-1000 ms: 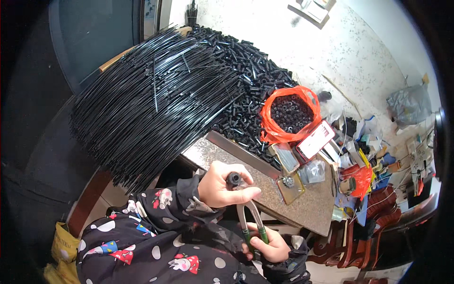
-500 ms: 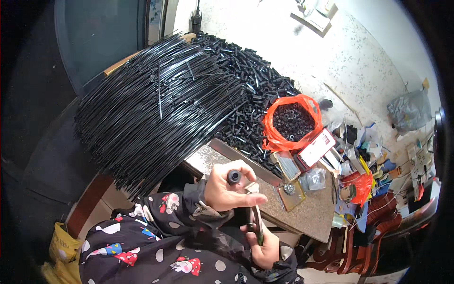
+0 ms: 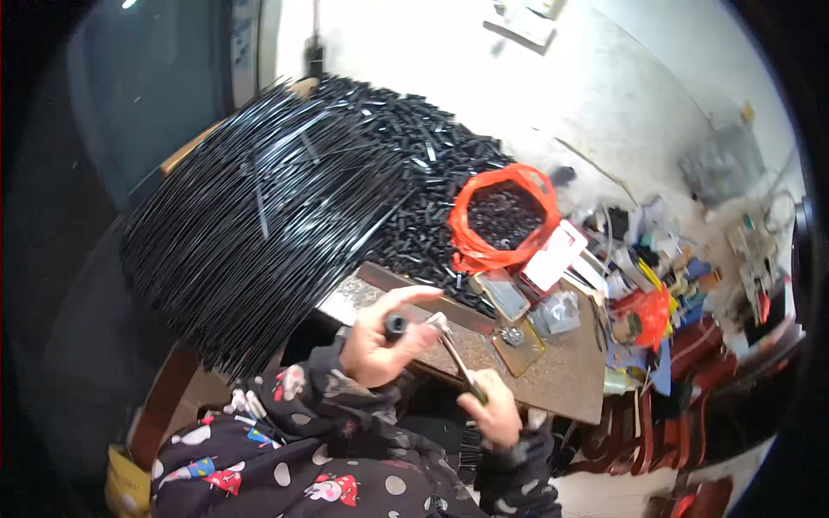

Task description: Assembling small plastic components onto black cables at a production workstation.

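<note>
Left hand (image 3: 373, 345) closed around a short black tube (image 3: 395, 325), held just above the near edge of the worn workbench (image 3: 553, 380). Right hand (image 3: 494, 413) clenched on the handles of pliers (image 3: 456, 356), tool tip meeting the tube's end right beside the left fingers (image 3: 413, 298). Behind the workbench, a fanned bundle of long black rods (image 3: 259, 224), a heap of cut black pieces (image 3: 432, 181), and an orange bag (image 3: 505, 216) of more pieces. Likely risks: a slip of the pliers pinching the fingers so close by; too hard a squeeze crushing or splitting the tube; a loosened grip dropping the tube off the workbench edge.
</note>
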Motion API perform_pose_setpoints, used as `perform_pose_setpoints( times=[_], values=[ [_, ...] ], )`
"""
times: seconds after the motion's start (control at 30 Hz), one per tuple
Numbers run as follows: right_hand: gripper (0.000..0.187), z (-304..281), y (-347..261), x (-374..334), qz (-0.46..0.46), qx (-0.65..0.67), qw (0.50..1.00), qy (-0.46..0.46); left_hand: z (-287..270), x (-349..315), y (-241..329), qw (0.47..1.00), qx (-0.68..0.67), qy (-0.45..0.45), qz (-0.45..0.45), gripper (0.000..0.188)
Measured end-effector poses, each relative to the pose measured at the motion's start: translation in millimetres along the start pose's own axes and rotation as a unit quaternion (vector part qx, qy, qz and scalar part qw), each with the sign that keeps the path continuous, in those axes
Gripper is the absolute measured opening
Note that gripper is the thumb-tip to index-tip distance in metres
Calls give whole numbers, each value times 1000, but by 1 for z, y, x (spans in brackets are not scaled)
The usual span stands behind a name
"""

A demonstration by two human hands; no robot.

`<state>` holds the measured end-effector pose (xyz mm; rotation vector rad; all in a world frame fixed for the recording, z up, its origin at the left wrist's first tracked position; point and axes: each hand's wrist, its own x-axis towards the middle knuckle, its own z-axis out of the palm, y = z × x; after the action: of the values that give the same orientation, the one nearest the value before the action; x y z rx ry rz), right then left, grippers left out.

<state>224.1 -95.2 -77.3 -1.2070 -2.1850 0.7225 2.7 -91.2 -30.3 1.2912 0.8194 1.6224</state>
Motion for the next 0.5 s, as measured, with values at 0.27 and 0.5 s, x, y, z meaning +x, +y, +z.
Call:
perform_pose_setpoints(
  times=[0.27, 0.5],
  values=[
    [43, 41, 104, -5, 85, -335, 934, 84, -14, -12, -18, 993, -40, -87, 72, 43],
    [54, 35, 116, -20, 10, -310, 942, 131, -20, 22, 14, 983, -130, -50, 120, 55]
  ],
)
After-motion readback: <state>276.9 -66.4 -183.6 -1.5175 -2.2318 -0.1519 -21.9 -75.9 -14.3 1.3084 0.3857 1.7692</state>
